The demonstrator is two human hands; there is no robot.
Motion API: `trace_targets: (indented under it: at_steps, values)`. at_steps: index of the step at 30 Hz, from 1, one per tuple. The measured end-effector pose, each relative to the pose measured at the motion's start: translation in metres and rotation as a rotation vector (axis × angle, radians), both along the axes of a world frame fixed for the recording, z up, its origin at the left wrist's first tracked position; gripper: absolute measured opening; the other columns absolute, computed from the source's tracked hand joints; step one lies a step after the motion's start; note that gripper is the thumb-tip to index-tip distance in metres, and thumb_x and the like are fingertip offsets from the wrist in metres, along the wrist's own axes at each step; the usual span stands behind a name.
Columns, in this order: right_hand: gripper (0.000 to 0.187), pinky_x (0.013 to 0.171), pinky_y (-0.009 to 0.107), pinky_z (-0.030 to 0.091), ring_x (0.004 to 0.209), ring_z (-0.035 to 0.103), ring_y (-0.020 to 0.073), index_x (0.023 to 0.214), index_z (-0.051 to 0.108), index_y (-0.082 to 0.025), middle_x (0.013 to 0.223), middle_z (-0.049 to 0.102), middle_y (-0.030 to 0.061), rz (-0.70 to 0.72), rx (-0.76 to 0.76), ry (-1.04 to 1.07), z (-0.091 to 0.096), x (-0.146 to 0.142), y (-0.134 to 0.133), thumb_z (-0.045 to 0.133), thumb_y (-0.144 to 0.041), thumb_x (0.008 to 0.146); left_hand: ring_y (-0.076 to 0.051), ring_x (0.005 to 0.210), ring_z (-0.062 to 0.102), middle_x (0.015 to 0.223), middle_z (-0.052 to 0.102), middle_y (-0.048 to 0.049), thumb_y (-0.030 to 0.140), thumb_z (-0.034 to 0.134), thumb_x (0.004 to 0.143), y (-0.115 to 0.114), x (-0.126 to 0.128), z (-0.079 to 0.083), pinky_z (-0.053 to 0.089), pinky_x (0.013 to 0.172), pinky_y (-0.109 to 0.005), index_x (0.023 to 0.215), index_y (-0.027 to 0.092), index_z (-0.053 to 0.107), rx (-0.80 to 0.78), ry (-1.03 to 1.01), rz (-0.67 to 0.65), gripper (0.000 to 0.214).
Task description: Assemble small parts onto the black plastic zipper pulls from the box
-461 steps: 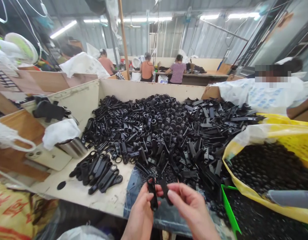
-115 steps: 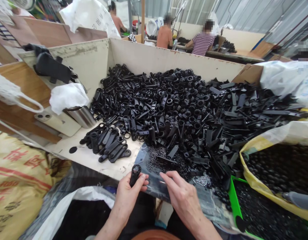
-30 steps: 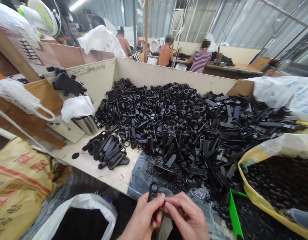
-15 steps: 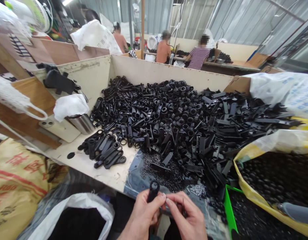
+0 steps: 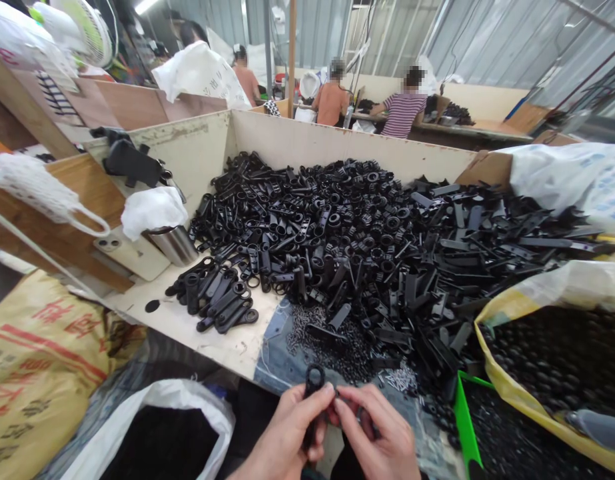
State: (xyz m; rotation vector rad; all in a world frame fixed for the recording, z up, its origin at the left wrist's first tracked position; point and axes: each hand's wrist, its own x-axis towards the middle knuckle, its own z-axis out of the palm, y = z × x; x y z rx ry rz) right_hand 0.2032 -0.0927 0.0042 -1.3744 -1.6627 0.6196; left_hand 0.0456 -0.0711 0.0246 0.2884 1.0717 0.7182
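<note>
My left hand [image 5: 282,433] is closed around a black plastic handle [image 5: 314,379] with a ring-shaped end, held upright at the table's front edge. My right hand [image 5: 382,430] is pinched closed beside it, fingertips meeting the left thumb at the handle's side. Whatever lies between those fingertips is too small to make out. Just beyond the hands, small dark metal pieces [image 5: 354,353] and a little heap of silvery pins [image 5: 400,379] rest on a blue cloth [image 5: 274,353]. Several similar black handles [image 5: 222,300] lie grouped on the table to the left.
A large heap of black plastic parts [image 5: 332,220] fills the walled table. At right are a yellow-rimmed bag [image 5: 507,393] of dark round pieces and a green bin [image 5: 467,427]. Left stand a metal cup [image 5: 174,247] and a phone [image 5: 132,253]; below, an open white sack [image 5: 214,403]. Co-workers sit behind.
The whole view has shifted slightly to the right. The handle's ring end has tilted so its opening shows more; both hands stay together at the same spot.
</note>
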Motion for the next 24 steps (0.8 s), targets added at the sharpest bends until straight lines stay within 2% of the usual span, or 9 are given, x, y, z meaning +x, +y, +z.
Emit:
trace_targets:
  at_steps: [3,6,8,11,13,16,19,21,24]
  values:
    - [0.016,0.046,0.021,0.046,0.050,0.058,0.0127,0.097,0.076,-0.022,0.070,0.066,0.0005,-0.013,-0.007,0.005,0.003,0.000,0.003,0.065,-0.034,0.096,-0.008,0.048,0.044,0.069,0.066,-0.0008,0.035,0.075,0.068,-0.001,-0.011,-0.003,0.022,0.044,-0.022,0.088,0.015,0.067,0.042,-0.046,-0.061,0.029]
    - [0.012,0.047,0.021,0.047,0.050,0.058,0.0115,0.100,0.073,-0.022,0.076,0.068,0.0009,0.098,0.038,-0.062,0.007,-0.003,0.006,0.064,-0.027,0.097,-0.008,0.049,0.045,0.063,0.065,0.0003,0.027,0.067,0.066,-0.003,-0.021,-0.003,0.025,0.048,-0.022,0.098,0.012,0.067,0.075,-0.046,-0.116,0.036]
    - [0.011,0.052,0.021,0.050,0.056,0.063,0.0124,0.102,0.072,-0.021,0.079,0.070,0.0020,0.163,0.101,-0.106,0.009,-0.006,0.009,0.063,-0.023,0.096,-0.009,0.050,0.045,0.058,0.063,0.0024,0.027,0.067,0.066,-0.004,-0.023,-0.002,0.027,0.052,-0.023,0.114,0.010,0.063,0.077,-0.025,-0.136,0.051]
    - [0.011,0.061,0.022,0.054,0.067,0.069,0.0148,0.104,0.070,-0.020,0.081,0.070,0.0028,0.189,0.157,-0.148,0.011,-0.011,0.014,0.060,-0.021,0.098,-0.012,0.054,0.048,0.058,0.064,0.0035,0.029,0.068,0.067,-0.007,-0.023,-0.003,0.032,0.057,-0.024,0.141,0.007,0.044,0.036,0.031,-0.107,0.081]
    - [0.013,0.063,0.022,0.054,0.069,0.070,0.0152,0.105,0.069,-0.021,0.082,0.070,0.0030,0.194,0.141,-0.166,0.013,-0.012,0.016,0.057,-0.023,0.100,-0.014,0.058,0.050,0.059,0.064,0.0036,0.028,0.066,0.069,-0.009,-0.023,-0.005,0.035,0.061,-0.026,0.148,0.005,0.035,0.021,0.085,-0.089,0.088]
    - [0.017,0.059,0.022,0.053,0.067,0.070,0.0152,0.101,0.069,-0.021,0.080,0.069,0.0029,0.189,0.095,-0.185,0.016,-0.012,0.017,0.053,-0.028,0.102,-0.016,0.067,0.055,0.069,0.068,0.0007,0.024,0.067,0.070,-0.009,-0.025,-0.007,0.040,0.067,-0.027,0.143,0.010,0.047,0.036,0.171,-0.071,0.077]
    - [0.020,0.057,0.022,0.052,0.066,0.070,0.0156,0.098,0.069,-0.022,0.078,0.068,0.0030,0.182,0.060,-0.199,0.017,-0.011,0.016,0.052,-0.031,0.103,-0.018,0.077,0.059,0.081,0.070,-0.0019,0.022,0.071,0.070,-0.008,-0.026,-0.003,0.043,0.075,-0.027,0.119,0.019,0.066,0.081,0.215,-0.040,0.049]
    - [0.022,0.057,0.022,0.052,0.066,0.070,0.0158,0.096,0.069,-0.022,0.078,0.068,0.0030,0.183,0.055,-0.198,0.017,-0.011,0.015,0.051,-0.031,0.104,-0.018,0.074,0.058,0.075,0.067,-0.0010,0.025,0.069,0.074,-0.007,-0.025,0.002,0.043,0.073,-0.027,0.108,0.020,0.071,0.148,0.187,-0.070,0.035]
    - [0.024,0.058,0.022,0.051,0.065,0.069,0.0155,0.093,0.068,-0.023,0.077,0.067,0.0023,0.177,0.053,-0.204,0.015,-0.012,0.013,0.050,-0.031,0.105,-0.018,0.067,0.054,0.065,0.061,0.0009,0.028,0.065,0.079,-0.006,-0.023,0.010,0.041,0.066,-0.027,0.101,0.022,0.072,0.241,0.170,-0.124,0.024]
